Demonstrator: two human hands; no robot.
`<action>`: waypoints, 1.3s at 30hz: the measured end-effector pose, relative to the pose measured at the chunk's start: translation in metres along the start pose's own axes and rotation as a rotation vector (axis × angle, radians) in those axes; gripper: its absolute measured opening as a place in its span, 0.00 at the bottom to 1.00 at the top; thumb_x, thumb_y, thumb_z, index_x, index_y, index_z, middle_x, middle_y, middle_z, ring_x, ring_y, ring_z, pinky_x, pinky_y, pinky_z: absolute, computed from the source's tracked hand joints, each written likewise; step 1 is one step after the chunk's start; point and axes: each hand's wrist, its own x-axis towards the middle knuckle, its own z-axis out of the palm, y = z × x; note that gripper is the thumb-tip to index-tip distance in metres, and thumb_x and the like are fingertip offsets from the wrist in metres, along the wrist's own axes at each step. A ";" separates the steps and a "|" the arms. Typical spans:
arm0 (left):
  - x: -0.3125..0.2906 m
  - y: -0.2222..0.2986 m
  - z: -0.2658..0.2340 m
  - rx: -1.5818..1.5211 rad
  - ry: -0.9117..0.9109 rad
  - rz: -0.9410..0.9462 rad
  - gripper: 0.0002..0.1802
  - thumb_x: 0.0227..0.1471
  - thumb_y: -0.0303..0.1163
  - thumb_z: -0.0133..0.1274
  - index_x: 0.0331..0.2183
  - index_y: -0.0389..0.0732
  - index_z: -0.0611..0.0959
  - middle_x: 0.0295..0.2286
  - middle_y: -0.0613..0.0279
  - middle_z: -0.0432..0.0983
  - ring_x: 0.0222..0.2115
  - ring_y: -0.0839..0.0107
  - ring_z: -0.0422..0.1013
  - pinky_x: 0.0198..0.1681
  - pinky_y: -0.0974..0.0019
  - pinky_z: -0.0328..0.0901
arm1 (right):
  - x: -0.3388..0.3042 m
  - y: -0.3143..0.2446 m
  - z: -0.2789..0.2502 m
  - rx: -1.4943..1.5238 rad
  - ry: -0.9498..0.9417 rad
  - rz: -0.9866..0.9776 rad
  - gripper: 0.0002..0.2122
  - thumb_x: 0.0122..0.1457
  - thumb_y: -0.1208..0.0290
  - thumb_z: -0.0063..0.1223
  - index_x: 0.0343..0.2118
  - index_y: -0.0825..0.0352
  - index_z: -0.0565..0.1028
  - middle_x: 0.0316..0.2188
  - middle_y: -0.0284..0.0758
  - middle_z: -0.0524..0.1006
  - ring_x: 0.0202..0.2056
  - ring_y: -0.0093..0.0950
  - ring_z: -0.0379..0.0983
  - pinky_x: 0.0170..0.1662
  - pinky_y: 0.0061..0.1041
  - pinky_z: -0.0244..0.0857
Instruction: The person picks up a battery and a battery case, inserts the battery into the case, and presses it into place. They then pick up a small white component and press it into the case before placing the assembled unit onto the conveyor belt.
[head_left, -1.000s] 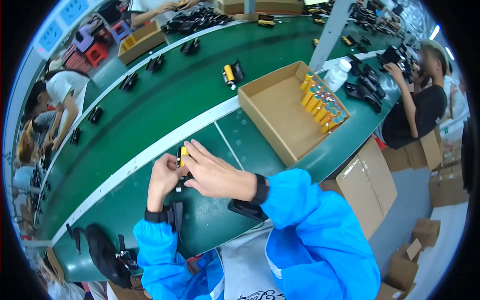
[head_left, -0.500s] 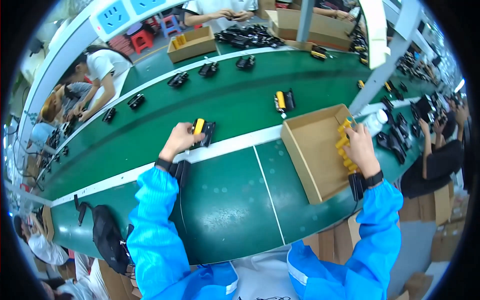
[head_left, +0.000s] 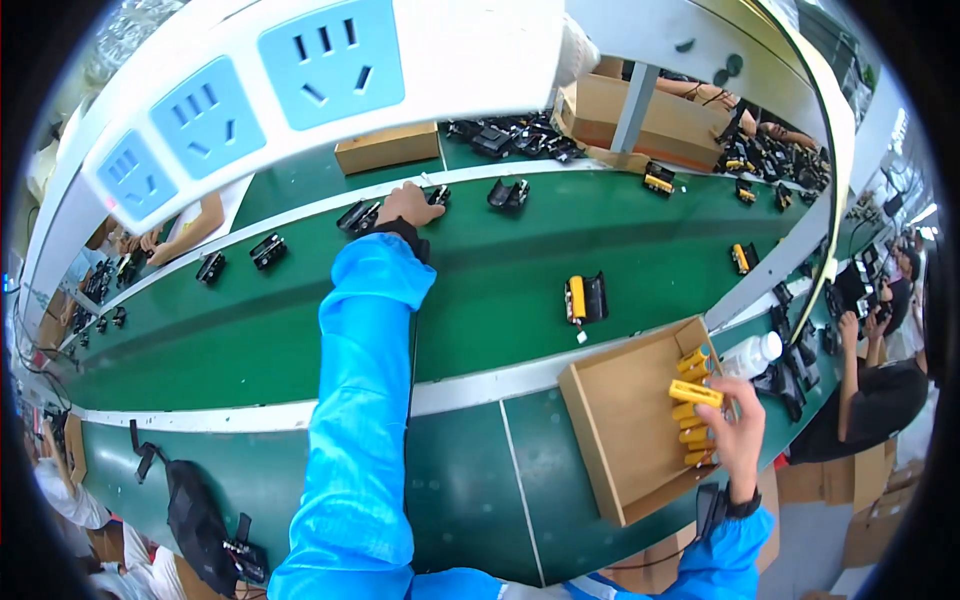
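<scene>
While the left hand (head_left: 408,206) lies at a black casing (head_left: 441,195) in the upper middle of the frame, the right hand (head_left: 740,425) pinches a yellow battery pack (head_left: 694,392) at lower right.
The hands are well apart; whether the left has closed on the casing cannot be told. The pinched pack is above the right part of the cardboard box (head_left: 596,450), thumb and fingers at one end, a grip that probably leaves the rest clear. More yellow packs (head_left: 692,437) line the box's right side, likely for single picking; the box stands on the green counter (head_left: 460,480), apparently for easy right-hand reach.
</scene>
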 end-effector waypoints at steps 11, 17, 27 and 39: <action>-0.013 0.022 -0.042 0.038 -0.273 -0.173 0.46 0.30 0.53 0.67 0.49 0.32 0.77 0.48 0.46 0.75 0.51 0.52 0.71 0.54 0.56 0.65 | -0.002 0.018 -0.001 0.828 0.250 0.128 0.13 0.60 0.78 0.54 0.47 0.70 0.69 0.38 0.32 0.76 0.39 0.19 0.72 0.42 0.18 0.65; -0.120 0.006 -0.108 -0.197 -0.374 0.353 0.49 0.32 0.45 0.68 0.53 0.28 0.72 0.48 0.42 0.74 0.48 0.56 0.72 0.53 0.59 0.66 | 0.021 -0.016 0.002 1.295 0.197 -0.172 0.17 0.61 0.69 0.57 0.49 0.71 0.68 0.44 0.36 0.75 0.39 0.23 0.73 0.43 0.19 0.65; -0.362 -0.034 -0.109 0.035 -0.539 0.453 0.50 0.31 0.33 0.69 0.57 0.34 0.67 0.53 0.42 0.67 0.51 0.49 0.67 0.57 0.56 0.61 | 0.020 -0.144 0.034 1.410 -0.318 -0.133 0.17 0.65 0.64 0.51 0.50 0.70 0.68 0.41 0.37 0.75 0.38 0.25 0.71 0.39 0.23 0.63; -0.423 0.069 -0.077 -1.050 -0.531 0.081 0.26 0.59 0.39 0.53 0.54 0.35 0.67 0.35 0.49 0.75 0.36 0.63 0.74 0.40 0.61 0.67 | -0.051 -0.208 0.121 1.848 -0.553 0.290 0.14 0.66 0.68 0.49 0.50 0.71 0.69 0.43 0.37 0.76 0.42 0.24 0.70 0.48 0.27 0.64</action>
